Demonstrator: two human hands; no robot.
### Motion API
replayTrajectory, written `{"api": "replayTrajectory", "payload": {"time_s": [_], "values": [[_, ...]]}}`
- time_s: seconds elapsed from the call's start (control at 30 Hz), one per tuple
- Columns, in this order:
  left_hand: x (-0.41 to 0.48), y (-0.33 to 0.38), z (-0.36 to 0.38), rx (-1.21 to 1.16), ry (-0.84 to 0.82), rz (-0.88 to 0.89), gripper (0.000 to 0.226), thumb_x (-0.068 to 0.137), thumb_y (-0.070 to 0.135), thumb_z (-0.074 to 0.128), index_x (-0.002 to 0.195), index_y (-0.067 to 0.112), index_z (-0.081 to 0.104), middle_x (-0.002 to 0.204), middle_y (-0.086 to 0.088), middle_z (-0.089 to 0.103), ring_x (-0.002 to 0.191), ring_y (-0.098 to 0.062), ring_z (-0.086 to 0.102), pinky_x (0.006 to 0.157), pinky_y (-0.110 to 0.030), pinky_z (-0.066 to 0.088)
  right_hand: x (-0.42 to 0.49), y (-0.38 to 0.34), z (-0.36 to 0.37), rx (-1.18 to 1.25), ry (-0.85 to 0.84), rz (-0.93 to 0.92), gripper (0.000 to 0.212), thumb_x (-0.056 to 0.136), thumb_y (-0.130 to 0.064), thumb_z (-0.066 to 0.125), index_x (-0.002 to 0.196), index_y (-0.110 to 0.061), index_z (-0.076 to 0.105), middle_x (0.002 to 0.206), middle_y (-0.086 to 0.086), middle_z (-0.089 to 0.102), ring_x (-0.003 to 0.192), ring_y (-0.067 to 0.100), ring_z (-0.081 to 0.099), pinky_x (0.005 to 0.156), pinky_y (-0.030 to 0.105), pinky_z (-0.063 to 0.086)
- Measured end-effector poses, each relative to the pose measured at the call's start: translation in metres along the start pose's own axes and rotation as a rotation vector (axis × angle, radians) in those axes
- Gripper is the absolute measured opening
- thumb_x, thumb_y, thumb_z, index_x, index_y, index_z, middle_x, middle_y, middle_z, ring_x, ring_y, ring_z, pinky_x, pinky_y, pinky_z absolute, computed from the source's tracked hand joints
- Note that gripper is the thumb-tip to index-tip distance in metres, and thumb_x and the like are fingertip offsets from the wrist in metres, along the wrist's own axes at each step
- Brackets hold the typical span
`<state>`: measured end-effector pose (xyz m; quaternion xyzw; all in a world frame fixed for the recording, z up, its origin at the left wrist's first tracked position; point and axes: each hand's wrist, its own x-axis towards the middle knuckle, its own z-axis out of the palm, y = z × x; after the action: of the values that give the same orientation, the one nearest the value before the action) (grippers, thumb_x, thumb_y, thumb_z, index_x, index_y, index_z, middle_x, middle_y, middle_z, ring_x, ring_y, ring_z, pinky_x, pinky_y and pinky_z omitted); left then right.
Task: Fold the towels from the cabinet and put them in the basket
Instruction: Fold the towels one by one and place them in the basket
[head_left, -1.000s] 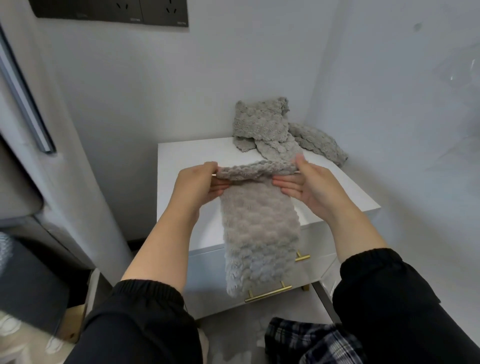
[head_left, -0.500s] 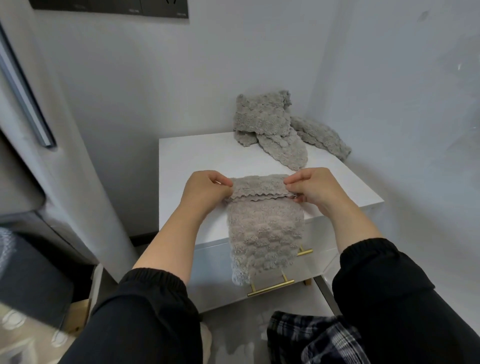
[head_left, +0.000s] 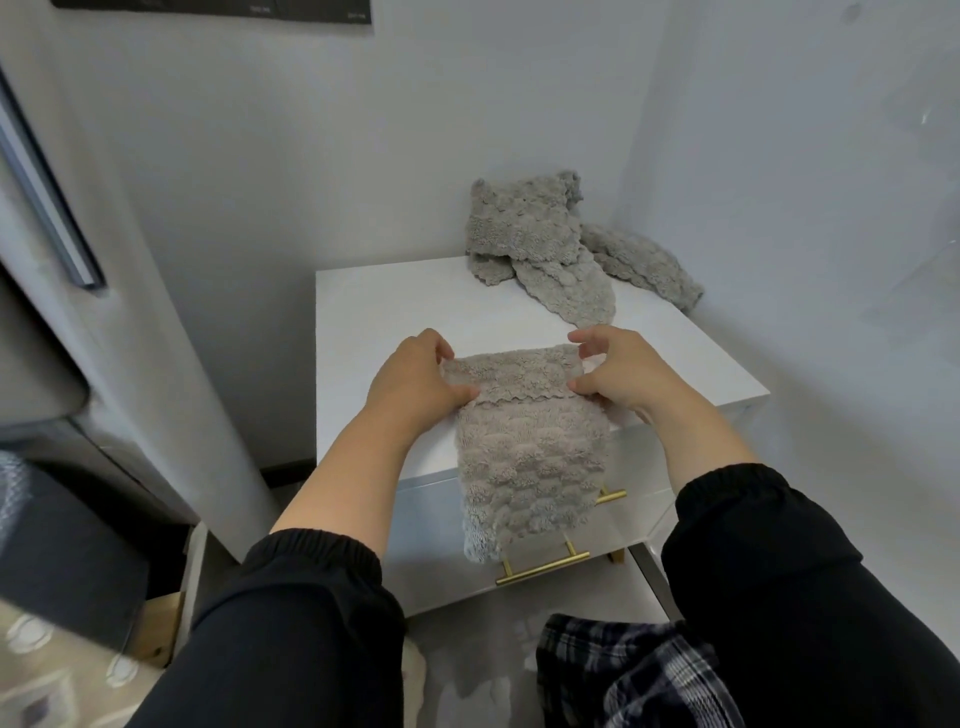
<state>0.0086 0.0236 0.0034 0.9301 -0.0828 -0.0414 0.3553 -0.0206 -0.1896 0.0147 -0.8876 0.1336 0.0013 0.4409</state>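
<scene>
A grey fluffy towel (head_left: 530, 457) lies over the front edge of the white cabinet (head_left: 384, 312), its lower half hanging down in front of the drawers. Its top end is folded over into a narrow band. My left hand (head_left: 415, 384) pinches the left end of that band, and my right hand (head_left: 623, 374) pinches the right end. More grey towels (head_left: 545, 244) lie in a loose heap at the cabinet's back right corner. No basket is in view.
White walls close in behind and to the right of the cabinet. Gold drawer handles (head_left: 543, 569) show below the hanging towel. A grey appliance (head_left: 47, 291) and a dark object stand at the left. A plaid cloth (head_left: 623, 670) lies low in front of me.
Both hands have lowered the towel from mid-air onto the cabinet's top, so its upper part now rests there. The folded band at the top has grown wider.
</scene>
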Motion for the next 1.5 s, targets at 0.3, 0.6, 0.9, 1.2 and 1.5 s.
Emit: {"api": "replayTrajectory", "payload": {"time_s": [0.3,0.6,0.9,1.2,1.5], "values": [[0.005,0.004,-0.007,-0.183,-0.026,-0.028,0.014,0.074,0.004,0.076,0.083,0.004,0.066,0.062,-0.005,0.059,0.05,-0.016,0.052,0.052,-0.025,0.043,0.004,-0.002,-0.003,0.198,0.012,0.12,0.029,0.073,0.016,0.067,0.1,0.01,0.062,0.062,0.009,0.048,0.04,0.015,0.042,0.038,0.022,0.036],[0.004,0.014,-0.008,-0.289,0.265,0.126,0.016,0.08,0.005,0.064,0.089,0.018,0.066,0.088,0.013,0.061,0.078,-0.01,0.06,0.064,-0.011,0.042,0.003,-0.007,0.001,0.395,0.199,-0.121,0.03,0.077,0.01,0.064,0.08,-0.019,0.067,0.081,0.005,0.067,0.072,0.02,0.066,0.075,0.033,0.058],[-0.006,0.011,-0.009,-0.195,0.122,0.165,0.01,0.085,0.029,0.067,0.088,0.02,0.065,0.077,0.015,0.055,0.066,-0.001,0.051,0.057,-0.018,0.037,-0.007,-0.003,-0.014,-0.084,0.13,-0.169,0.025,0.077,-0.002,0.07,0.091,-0.023,0.065,0.097,-0.001,0.061,0.075,0.008,0.056,0.058,0.015,0.038],[0.001,0.002,0.001,0.026,0.093,0.137,0.014,0.083,0.031,0.071,0.077,0.021,0.063,0.103,0.002,0.059,0.092,-0.017,0.054,0.078,-0.029,0.041,-0.013,0.004,-0.01,-0.137,0.047,-0.181,0.019,0.089,-0.027,0.065,0.071,-0.021,0.061,0.083,-0.005,0.06,0.087,0.013,0.057,0.073,0.026,0.037],[0.002,0.003,-0.004,-0.148,-0.149,0.091,0.043,0.079,0.015,0.075,0.118,0.013,0.057,0.105,-0.001,0.061,0.097,-0.019,0.058,0.082,-0.028,0.045,-0.012,0.001,-0.013,-0.129,-0.098,-0.094,0.048,0.081,-0.005,0.071,0.124,-0.017,0.054,0.106,0.0,0.053,0.094,0.015,0.052,0.076,0.022,0.039]]}}
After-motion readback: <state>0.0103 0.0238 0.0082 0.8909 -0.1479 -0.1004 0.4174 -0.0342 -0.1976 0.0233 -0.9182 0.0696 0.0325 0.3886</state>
